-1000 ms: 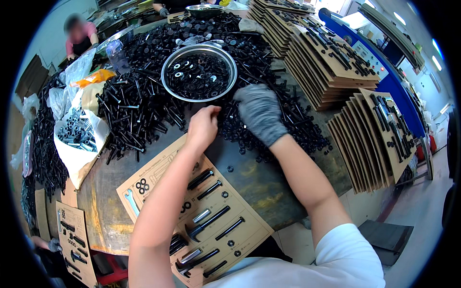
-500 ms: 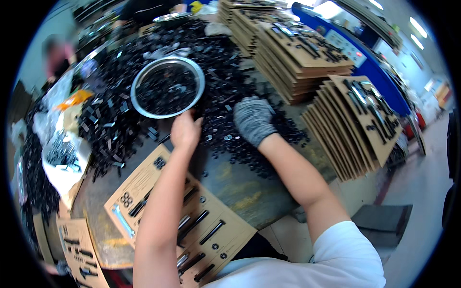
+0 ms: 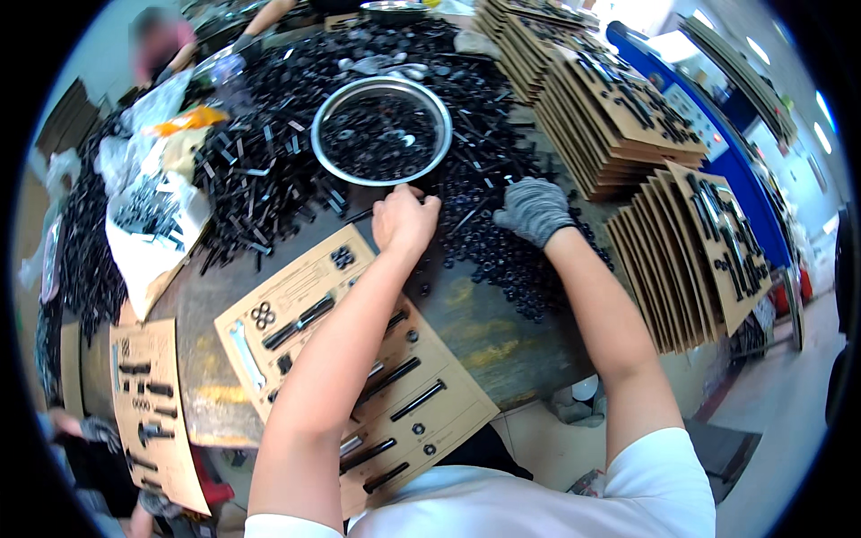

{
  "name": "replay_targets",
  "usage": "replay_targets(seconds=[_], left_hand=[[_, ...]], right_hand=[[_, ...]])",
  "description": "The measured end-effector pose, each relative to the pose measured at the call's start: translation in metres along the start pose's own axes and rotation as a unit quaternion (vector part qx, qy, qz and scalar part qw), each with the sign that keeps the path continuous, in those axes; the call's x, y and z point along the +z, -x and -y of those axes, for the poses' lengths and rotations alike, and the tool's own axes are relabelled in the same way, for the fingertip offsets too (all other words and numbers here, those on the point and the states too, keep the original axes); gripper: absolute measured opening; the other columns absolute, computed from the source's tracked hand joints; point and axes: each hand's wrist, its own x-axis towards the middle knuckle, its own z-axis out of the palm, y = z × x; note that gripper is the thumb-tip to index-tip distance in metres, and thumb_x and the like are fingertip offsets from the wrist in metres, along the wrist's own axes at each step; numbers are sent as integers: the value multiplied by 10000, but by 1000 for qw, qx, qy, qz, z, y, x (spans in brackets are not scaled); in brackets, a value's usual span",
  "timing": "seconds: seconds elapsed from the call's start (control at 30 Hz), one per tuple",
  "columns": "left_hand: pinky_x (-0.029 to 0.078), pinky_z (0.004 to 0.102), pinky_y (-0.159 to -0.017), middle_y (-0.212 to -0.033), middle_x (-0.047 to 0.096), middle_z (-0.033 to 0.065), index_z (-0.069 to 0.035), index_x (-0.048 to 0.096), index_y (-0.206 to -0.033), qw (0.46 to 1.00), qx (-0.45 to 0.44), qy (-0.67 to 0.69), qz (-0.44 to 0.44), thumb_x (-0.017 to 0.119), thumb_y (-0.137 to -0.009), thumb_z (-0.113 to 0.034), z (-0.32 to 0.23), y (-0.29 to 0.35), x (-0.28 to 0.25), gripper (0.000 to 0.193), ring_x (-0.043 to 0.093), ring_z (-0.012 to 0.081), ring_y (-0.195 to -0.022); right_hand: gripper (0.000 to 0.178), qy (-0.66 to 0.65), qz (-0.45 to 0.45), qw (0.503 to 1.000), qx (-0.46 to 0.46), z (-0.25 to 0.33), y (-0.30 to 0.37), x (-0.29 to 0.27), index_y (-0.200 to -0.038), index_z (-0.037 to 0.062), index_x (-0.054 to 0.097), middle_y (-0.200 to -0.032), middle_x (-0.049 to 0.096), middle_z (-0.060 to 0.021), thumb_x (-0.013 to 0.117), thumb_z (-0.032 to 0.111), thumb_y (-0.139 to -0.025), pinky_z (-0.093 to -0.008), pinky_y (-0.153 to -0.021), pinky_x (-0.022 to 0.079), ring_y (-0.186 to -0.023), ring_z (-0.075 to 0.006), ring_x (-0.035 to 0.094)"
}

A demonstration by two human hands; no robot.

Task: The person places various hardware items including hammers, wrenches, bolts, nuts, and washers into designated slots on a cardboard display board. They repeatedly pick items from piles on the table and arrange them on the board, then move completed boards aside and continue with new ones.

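Observation:
My bare left hand is closed just below the near rim of a round steel bowl filled with small dark parts. Its fingertips are turned away, and what they hold, if anything, is hidden. My right hand, in a grey knit glove, rests with bent fingers on a heap of small black nuts; anything in its grasp is hidden. Beneath my left forearm lies a printed cardboard sheet with black bolts, nuts and a silver wrench on it.
Stacked loaded cardboard sheets stand at the right, a taller stack behind them. A heap of black metal pieces spreads leftward to an opened white bag. Another sheet and a co-worker's gloved hands are at the left edge.
The whole view has shifted, moving the bowl and sheets rightward in the picture. My left hand's fingers have curled in beside the bowl. My right hand stays over the nuts, its fingers more bent.

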Motion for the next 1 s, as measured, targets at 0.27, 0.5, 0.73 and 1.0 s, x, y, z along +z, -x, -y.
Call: replay_targets(seconds=[0.27, 0.5, 0.73, 1.0], left_hand=[[549, 353, -869, -1027, 760, 122, -50, 756, -1058, 988, 75, 124, 55, 745, -795, -256, 82, -4, -100, 334, 723, 237, -951], [562, 318, -836, -982, 761, 111, -34, 723, -1101, 997, 45, 33, 48, 752, -861, -153, 144, 72, -216, 269, 730, 193, -908], [558, 353, -784, -928, 713, 130, -40, 738, -1019, 996, 71, -43, 12, 777, -818, -108, 172, 102, -182, 216, 699, 253, -830], [554, 379, -781, -935, 659, 130, -15, 737, -961, 994, 100, -46, -25, 791, -806, -86, 181, 100, -176, 179, 681, 272, -828]], right_hand=[[443, -19, -52, 994, 96, 5, 26, -54, -1082, 77, 713, -1033, 739, -159, 757, 425, -812, -444, -869, 570, -1003, -320, 715], [311, -510, -137, 824, -207, 73, 51, -66, -1086, 63, 686, -916, 727, -91, 810, 186, -829, -348, -782, 578, -872, -181, 702], [311, -413, -90, 839, -342, 229, -13, -7, -1104, 69, 735, -983, 745, -138, 797, 215, -837, -370, -863, 567, -923, -283, 718], [251, -348, -7, 852, -391, 244, -28, 0, -1066, 122, 786, -1036, 758, -112, 771, 226, -838, -366, -918, 550, -970, -284, 716]])
